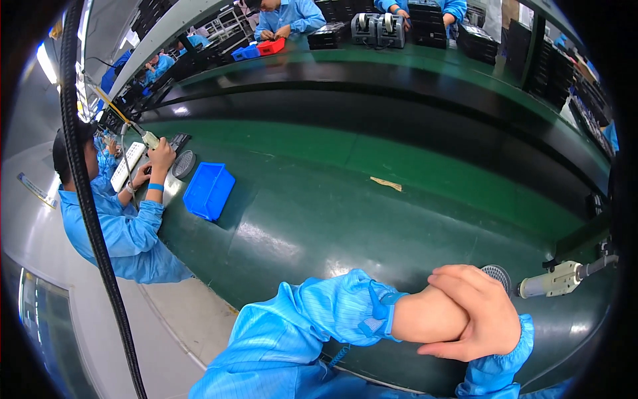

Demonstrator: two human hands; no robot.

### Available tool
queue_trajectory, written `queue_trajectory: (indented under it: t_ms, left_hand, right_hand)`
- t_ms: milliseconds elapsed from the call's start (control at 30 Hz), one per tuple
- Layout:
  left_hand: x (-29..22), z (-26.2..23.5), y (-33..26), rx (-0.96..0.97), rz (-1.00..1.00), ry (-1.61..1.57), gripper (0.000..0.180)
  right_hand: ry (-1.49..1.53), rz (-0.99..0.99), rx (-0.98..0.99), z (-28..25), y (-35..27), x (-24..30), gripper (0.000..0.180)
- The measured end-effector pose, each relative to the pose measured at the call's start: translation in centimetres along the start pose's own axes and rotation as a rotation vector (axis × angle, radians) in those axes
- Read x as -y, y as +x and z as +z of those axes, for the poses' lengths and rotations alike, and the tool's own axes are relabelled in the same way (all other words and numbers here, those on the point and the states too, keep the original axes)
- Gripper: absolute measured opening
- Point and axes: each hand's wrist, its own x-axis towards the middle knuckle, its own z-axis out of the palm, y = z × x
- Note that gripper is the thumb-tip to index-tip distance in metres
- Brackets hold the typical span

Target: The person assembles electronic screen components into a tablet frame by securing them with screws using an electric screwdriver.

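Note:
My right hand (pixel 488 312) comes in from the lower right and is closed over my left hand (pixel 432 318), thumb on the near side and fingers over the far side. The left hand's fingers are hidden under it. Both arms wear light blue sleeves with elastic cuffs. Just beyond the right hand is a round grey perforated dish (pixel 496 276), partly covered by that hand. To its right, a pale electric screwdriver (pixel 555 280) hangs or rests at an angle; I cannot tell which. Neither hand touches the screwdriver.
A blue plastic bin (pixel 209 193) stands on the green worktable (pixel 299 219), left of the middle. Farther back lies a cream-coloured strip (pixel 387 183). At left, a co-worker (pixel 119 219) holds a screwdriver (pixel 151 139). A black braided cable (pixel 86 179) crosses the left side.

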Motion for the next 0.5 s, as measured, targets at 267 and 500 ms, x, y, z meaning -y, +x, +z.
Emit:
queue_trajectory:
  t_ms: [267,500]
  left_hand:
    - [-0.5,-2.6,1.6,0.181,0.073,0.082,0.004]
    - [-0.3,-2.9,2.0,0.189,0.124,-0.130,0.009]
  right_hand:
    - [0.304,-0.169,-0.264,0.7,0.1,-1.8,0.070]
    - [0.128,-0.200,-0.425,2.0,-0.7,-2.3,0.071]
